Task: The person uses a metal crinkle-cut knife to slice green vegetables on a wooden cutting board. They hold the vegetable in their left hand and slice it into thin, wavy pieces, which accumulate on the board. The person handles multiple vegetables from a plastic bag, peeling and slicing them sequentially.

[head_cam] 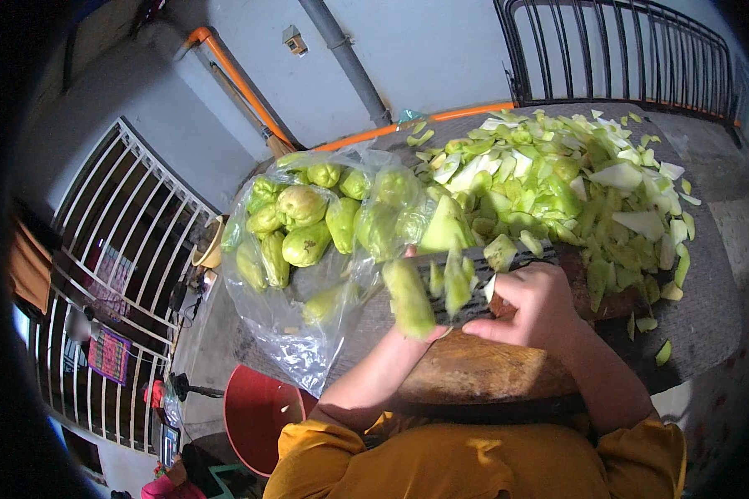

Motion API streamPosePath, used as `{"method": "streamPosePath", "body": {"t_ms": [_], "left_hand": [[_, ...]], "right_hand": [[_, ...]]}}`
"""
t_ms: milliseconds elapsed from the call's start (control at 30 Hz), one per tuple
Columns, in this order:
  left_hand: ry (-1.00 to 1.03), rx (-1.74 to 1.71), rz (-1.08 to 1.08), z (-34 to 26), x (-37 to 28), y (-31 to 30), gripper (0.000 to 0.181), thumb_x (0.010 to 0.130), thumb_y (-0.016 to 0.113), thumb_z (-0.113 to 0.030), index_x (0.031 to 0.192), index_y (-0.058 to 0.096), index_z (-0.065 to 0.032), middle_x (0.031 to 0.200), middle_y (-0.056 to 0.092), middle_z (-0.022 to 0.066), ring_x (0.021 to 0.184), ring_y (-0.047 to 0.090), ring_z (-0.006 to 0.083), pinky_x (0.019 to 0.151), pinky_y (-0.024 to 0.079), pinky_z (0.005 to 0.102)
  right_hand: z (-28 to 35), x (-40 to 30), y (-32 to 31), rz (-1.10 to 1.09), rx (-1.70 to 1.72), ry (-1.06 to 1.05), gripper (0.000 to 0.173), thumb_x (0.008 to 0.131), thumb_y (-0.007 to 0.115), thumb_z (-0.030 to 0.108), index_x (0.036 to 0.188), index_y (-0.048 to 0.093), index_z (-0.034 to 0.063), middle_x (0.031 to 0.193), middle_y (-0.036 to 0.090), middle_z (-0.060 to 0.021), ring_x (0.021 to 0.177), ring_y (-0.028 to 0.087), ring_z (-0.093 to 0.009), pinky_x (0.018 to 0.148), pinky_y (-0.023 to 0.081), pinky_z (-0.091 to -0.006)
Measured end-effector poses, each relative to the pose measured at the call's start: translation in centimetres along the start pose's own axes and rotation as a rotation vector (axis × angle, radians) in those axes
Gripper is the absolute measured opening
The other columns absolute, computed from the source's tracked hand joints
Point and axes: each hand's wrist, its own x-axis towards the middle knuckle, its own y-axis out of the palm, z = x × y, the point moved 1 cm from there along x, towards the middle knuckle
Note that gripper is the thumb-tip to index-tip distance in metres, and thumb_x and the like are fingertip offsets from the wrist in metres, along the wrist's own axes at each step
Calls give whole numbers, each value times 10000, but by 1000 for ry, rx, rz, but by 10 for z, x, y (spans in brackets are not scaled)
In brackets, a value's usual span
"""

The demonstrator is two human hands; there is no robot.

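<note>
My right hand [533,305] grips a cleaver by its brown handle. The cleaver's broad dark blade [423,268] extends to the left, with thin green slices [457,284] clinging to it. A thicker chayote piece [409,299], blurred, shows in front of the blade's left part. My left hand [438,332] is mostly hidden behind the blade; only its wrist side and a fingertip show, so its hold cannot be told. A large pale chayote piece [446,227] appears just beyond the blade. Below both hands lies a thick wooden chopping block [480,368].
A clear plastic bag [312,349] with several whole chayotes [306,243] lies at the left. Beyond the block rises a heap of cut chayote [537,181] on the grey table [711,299]. A red bucket [262,411] stands at lower left. Black metal railings [618,56] stand behind.
</note>
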Motion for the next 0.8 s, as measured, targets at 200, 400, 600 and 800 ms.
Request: {"method": "streamPosePath", "body": {"t_ms": [200,400,600,800], "left_hand": [[28,214,-106,4,-2,6,712,807,383,-679,1237,482,-121,1094,589,122,886,607,289,594,512,396],[-61,171,20,6,-6,21,725,805,343,-670,1235,464,-99,1043,578,137,766,582,297,433,478,299],[-71,286,15,6,-5,19,759,789,351,-705,1237,464,-102,1037,570,145,768,565,301,444,460,301],[-147,114,33,2,-3,20,709,802,386,-654,1236,465,-99,1082,546,156,763,547,265,460,472,298]], "right_hand": [[-21,1,0,-64,-21,51,463,669,746,490,569,527,94,494,528,-74,458,565,-277,458,456,-377],[-39,5,-3,-118,-91,173,386,710,719,463,651,608,98,528,562,-78,492,587,-283,469,462,-377],[-32,2,-5,-132,-47,180,377,714,708,472,704,640,101,535,564,-78,496,588,-281,471,461,-383],[-44,3,1,-138,-173,236,352,745,697,446,730,656,97,538,572,-78,496,585,-288,476,458,-380]]}}
